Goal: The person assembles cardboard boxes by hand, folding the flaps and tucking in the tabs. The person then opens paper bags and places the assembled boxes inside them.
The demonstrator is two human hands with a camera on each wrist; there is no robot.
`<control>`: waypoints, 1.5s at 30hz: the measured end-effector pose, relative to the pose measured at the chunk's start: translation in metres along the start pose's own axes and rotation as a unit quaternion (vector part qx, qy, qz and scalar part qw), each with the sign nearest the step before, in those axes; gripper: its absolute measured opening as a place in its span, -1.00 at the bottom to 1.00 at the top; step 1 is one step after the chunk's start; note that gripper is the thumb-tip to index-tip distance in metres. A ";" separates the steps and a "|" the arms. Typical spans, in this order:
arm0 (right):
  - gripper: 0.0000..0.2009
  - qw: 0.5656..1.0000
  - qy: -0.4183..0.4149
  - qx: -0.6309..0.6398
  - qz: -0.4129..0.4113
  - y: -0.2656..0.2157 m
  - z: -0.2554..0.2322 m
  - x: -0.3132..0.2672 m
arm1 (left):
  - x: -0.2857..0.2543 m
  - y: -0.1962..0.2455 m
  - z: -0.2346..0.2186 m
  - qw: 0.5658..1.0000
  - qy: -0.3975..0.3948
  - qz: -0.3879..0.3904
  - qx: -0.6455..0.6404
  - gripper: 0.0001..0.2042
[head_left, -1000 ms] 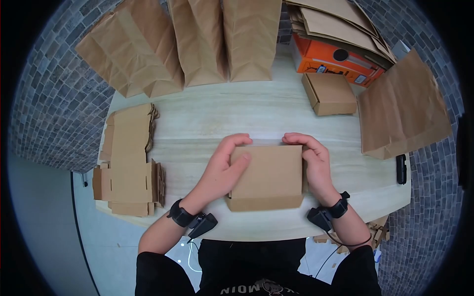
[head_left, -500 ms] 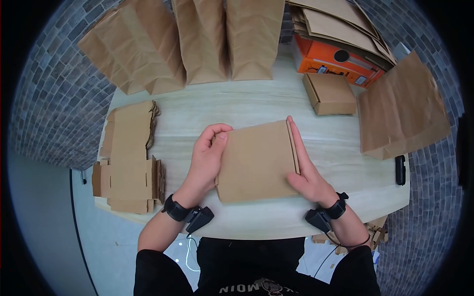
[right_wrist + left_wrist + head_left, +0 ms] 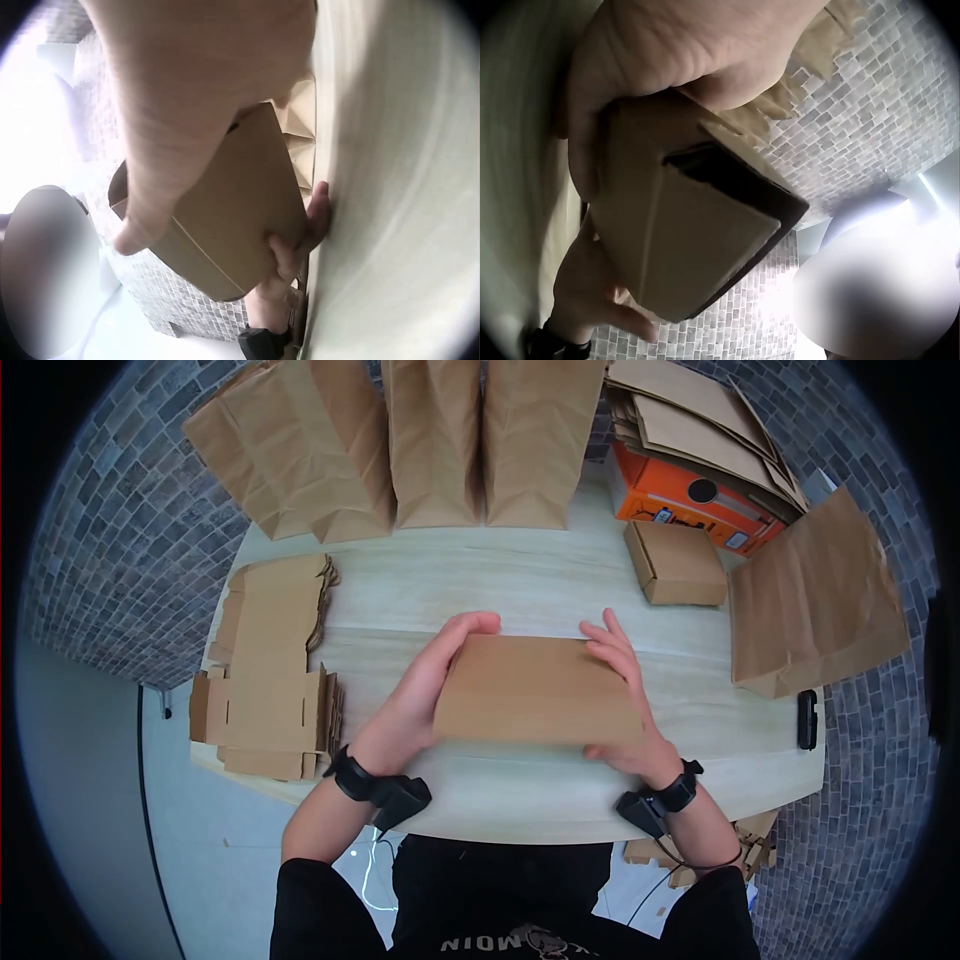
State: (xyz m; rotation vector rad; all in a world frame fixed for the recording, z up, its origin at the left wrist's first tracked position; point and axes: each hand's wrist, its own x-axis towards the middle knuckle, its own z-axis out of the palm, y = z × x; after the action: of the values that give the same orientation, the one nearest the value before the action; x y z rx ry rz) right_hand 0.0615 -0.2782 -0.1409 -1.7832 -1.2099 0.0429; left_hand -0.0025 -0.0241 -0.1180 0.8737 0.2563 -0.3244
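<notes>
A brown cardboard box (image 3: pixel 530 690) is tilted between both hands above the table, one broad panel facing up. My left hand (image 3: pixel 405 695) grips its left side, fingers bent around the far corner. In the left wrist view a dark gap (image 3: pixel 731 176) shows along a flap edge of the box. At the box's right side is my right hand (image 3: pixel 635 705), its fingers spread behind the far corner and its thumb at the near edge. The right wrist view shows the right thumb stretched out beside the box (image 3: pixel 240 202).
Flattened cardboard box blanks (image 3: pixel 270 660) are stacked at the left. Tall paper bags (image 3: pixel 430 450) stand at the back. A small closed carton (image 3: pixel 680 565), an orange box (image 3: pixel 680 495) under flat brown sheets, another paper bag (image 3: pixel 815 600) and a black object (image 3: pixel 807 720) are at the right.
The box was down in front of me, then lifted and turned, and is now tipped with another panel up. The right hand went from flat along its side to spread fingers.
</notes>
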 end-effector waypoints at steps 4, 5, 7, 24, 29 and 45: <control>-0.18 0.977 0.089 0.157 0.115 0.002 0.007 -0.001 | -0.003 -0.008 0.012 0.976 0.018 0.147 0.162 -0.36; -0.27 0.963 0.104 0.194 0.158 0.001 0.006 -0.001 | -0.003 -0.009 0.012 0.971 0.008 0.140 0.195 -0.27; -0.32 0.950 0.126 0.229 0.169 0.007 0.010 -0.003 | -0.002 -0.013 0.008 0.963 -0.017 0.158 0.220 -0.22; -0.40 0.905 0.239 0.304 0.180 -0.010 0.012 0.008 | -0.005 -0.021 0.014 0.859 -0.033 0.280 0.426 -0.25; -0.39 0.922 0.254 0.262 0.125 -0.006 0.006 0.010 | -0.002 -0.025 0.011 0.908 0.000 0.289 0.305 -0.34; -0.42 0.954 0.187 0.217 0.088 -0.015 -0.004 0.011 | -0.002 -0.024 0.013 0.844 -0.031 0.354 0.402 -0.23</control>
State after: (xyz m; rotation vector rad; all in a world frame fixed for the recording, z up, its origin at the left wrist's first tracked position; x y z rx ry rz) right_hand 0.0585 -0.2714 -0.1235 -1.4241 -0.7016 0.0666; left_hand -0.0121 -0.0480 -0.1266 1.7106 -0.3077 0.2720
